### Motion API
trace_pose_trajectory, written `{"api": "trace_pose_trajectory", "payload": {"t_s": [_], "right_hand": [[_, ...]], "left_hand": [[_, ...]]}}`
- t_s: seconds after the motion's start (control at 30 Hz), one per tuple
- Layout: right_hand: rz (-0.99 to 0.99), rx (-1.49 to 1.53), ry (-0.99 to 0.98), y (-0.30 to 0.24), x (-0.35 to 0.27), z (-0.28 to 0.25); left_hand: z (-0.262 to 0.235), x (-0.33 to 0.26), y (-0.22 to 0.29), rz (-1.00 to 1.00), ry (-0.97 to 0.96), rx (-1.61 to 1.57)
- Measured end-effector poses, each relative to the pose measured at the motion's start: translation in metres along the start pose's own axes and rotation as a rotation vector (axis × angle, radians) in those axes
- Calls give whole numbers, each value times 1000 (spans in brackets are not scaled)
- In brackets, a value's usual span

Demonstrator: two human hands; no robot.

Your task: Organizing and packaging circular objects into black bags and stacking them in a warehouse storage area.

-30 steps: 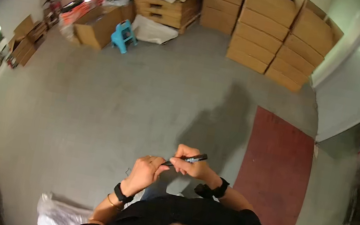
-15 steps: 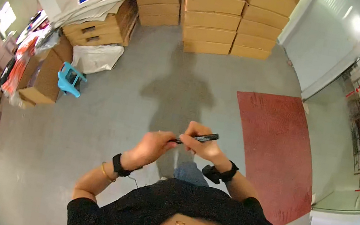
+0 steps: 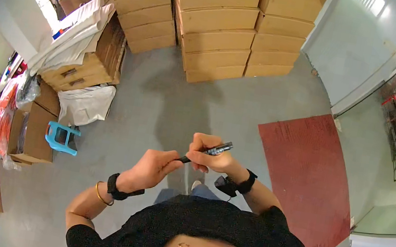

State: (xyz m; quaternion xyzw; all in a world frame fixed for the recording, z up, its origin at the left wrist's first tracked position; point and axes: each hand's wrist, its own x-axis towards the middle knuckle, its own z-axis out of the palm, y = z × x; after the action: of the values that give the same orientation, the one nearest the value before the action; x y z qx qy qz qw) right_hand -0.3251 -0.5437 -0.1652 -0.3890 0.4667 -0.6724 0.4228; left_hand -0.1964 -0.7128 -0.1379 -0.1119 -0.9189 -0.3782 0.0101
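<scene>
A black marker pen [image 3: 212, 152] is held in front of my chest. My right hand [image 3: 211, 156] grips its barrel, with the pen's far end pointing up and to the right. My left hand [image 3: 152, 166] is closed on the pen's near tip, possibly on its cap; the two hands touch there. Each wrist carries a black band, and the left one also has a thin gold bangle.
Tall stacks of cardboard boxes [image 3: 215, 26] stand ahead on the grey concrete floor. More boxes with white sheets [image 3: 81, 50] sit at the left, beside a small blue stool [image 3: 62, 137]. A red mat [image 3: 309, 169] lies on the right near a white wall.
My view has swung so the box stacks now lie closer and straight ahead. Both hands stay together on the pen, held a little lower in the picture.
</scene>
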Motion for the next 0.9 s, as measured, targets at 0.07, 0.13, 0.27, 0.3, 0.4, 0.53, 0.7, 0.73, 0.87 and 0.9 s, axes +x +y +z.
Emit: {"api": "trace_pose_trajectory", "payload": {"t_s": [0.07,0.13,0.27,0.3,0.4,0.53,0.7,0.73,0.87,0.9], "right_hand": [[5,-5,-21,-4,37,-21],[-18,-22,-95,-3,79,-41],[-44,-81,-146,-5,142,-76],[-50,-85,-160,-2,156,-83],[-425,-148,204,-13,202,-150],[-433,-88,519,-39,223,-250],[-423,-140,734,-22,308,-284],[-455,-172,759,-12,333,-292],[-453,-364,788,16,428,-338],[-413,-496,782,21,458,-354]], "left_hand": [[-24,22,-20,-186,-45,-262],[-44,43,-47,-284,-45,-383],[-75,83,-115,-398,-285,-990],[-82,89,-135,-410,-344,-1181],[-126,114,-193,-417,-478,-1544],[-207,146,-260,-407,-407,-1302],[-246,242,-316,-443,-15,-918],[-248,257,-323,-412,62,-959],[-249,296,-359,-408,278,-1039],[-249,299,-366,-451,315,-1025]]}}
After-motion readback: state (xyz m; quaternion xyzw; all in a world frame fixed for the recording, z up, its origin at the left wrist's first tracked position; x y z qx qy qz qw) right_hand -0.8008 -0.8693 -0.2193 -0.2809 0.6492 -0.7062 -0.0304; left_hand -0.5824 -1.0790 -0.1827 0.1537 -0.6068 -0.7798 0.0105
